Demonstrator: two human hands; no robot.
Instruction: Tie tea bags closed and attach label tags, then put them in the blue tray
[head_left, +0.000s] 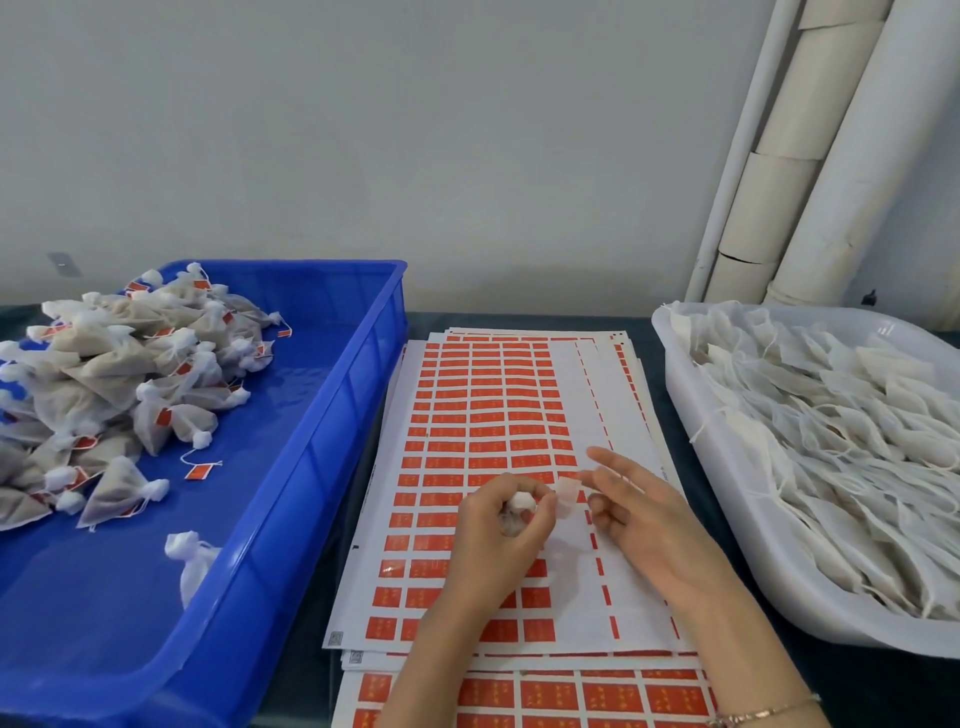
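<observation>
My left hand (506, 530) grips a white mesh tea bag (519, 503) in its curled fingers, over the sheets of red label stickers (483, 415). A pale label tag (567, 493) sticks out from that hand to the right. My right hand (639, 512) hovers just right of the tag with fingers spread and relaxed; its fingertips come close to the tag, and I cannot tell whether they touch. The blue tray (332, 431) on the left holds a pile of tied, tagged tea bags (119, 384), with one loose bag (189, 558) near its front.
A white tub (727, 530) on the right is full of untied tea bags (841, 436). White pipes (810, 156) lean against the grey wall at the back right. Label sheets are stacked down to the table's near edge.
</observation>
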